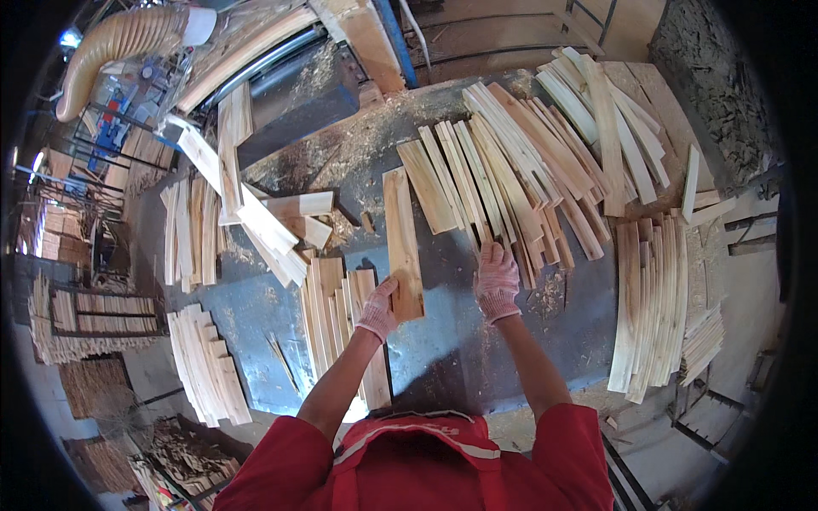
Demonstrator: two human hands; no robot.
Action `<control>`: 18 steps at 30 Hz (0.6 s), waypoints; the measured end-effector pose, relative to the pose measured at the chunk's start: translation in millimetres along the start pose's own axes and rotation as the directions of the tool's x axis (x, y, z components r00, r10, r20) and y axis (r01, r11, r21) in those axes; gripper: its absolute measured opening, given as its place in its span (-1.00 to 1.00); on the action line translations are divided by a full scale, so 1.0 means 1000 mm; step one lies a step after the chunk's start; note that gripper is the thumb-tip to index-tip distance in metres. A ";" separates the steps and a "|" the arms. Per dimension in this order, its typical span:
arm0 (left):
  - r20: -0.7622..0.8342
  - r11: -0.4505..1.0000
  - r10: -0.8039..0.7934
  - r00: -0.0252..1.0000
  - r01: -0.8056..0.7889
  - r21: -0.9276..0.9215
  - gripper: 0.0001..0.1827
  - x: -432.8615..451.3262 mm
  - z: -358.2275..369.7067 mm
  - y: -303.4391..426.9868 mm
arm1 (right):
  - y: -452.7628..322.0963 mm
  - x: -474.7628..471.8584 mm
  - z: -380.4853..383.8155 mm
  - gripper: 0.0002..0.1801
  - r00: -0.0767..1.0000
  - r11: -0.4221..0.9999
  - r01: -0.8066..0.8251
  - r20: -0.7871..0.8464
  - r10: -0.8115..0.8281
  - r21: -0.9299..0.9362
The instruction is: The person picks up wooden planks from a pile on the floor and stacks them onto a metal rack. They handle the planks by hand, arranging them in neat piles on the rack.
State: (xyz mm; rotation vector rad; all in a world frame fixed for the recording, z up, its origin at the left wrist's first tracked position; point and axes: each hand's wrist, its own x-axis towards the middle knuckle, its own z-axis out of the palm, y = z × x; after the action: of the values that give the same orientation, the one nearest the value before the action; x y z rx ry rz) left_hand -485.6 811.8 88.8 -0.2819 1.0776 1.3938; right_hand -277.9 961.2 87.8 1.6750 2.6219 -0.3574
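Note:
My left hand [380, 309], in a pink-and-white knit glove, grips the near end of a flat wooden board [403, 243] that lies lengthwise away from me over the dark metal table [441, 332]. My right hand [497, 281], gloved alike, has its fingers curled at the near ends of a row of wooden slats [473, 185]; whether it grips one of them is hidden. Just left of my left hand, more slats [332, 306] stand side by side in a row. A wider board [427, 185] leans at the left end of the right-hand row.
Further rows of slats lie at the right edge [648, 306] and left edge [208, 367]. Crossed boards [265, 220] lie at the left. Beyond the table are a machine with a metal roller [262, 67] and a ribbed hose [128, 45]. Wood shavings [358, 147] cover the table's far part.

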 end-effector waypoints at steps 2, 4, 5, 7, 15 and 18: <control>-0.157 1.000 -0.013 0.987 0.009 -0.028 -0.73 -0.008 -0.008 -0.006 | -0.003 -0.010 -0.001 -0.10 0.991 0.990 -0.118 0.068 0.112 0.078; -0.015 0.994 -0.111 0.994 0.111 -0.023 -0.71 -0.023 -0.023 -0.007 | -0.009 -0.020 -0.005 0.04 0.940 0.957 -0.278 0.230 0.253 0.084; 0.007 0.989 -0.147 0.989 0.147 0.019 -0.70 -0.029 -0.029 -0.007 | -0.010 -0.023 -0.008 0.04 0.936 0.948 -0.299 0.228 0.269 0.111; 0.269 0.936 -0.218 0.938 0.280 -0.215 -0.61 -0.039 -0.039 -0.012 | -0.014 -0.031 -0.013 0.04 0.917 0.918 -0.355 0.259 0.305 0.177; 0.541 0.864 -0.229 0.809 0.424 -0.269 -0.47 -0.081 -0.095 -0.019 | -0.031 -0.155 0.031 -0.25 0.819 0.104 -0.569 0.573 -0.012 0.816; 0.143 0.952 -0.270 0.952 0.287 -0.109 -0.47 -0.087 -0.120 -0.023 | -0.029 -0.206 0.044 -0.21 0.814 0.751 -0.532 0.479 0.328 0.390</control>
State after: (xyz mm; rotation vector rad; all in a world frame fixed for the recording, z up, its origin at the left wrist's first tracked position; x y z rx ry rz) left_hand -502.4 663.1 80.4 -0.4180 0.8100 1.2100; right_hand -220.9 757.0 76.7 2.0223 1.8533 -1.2991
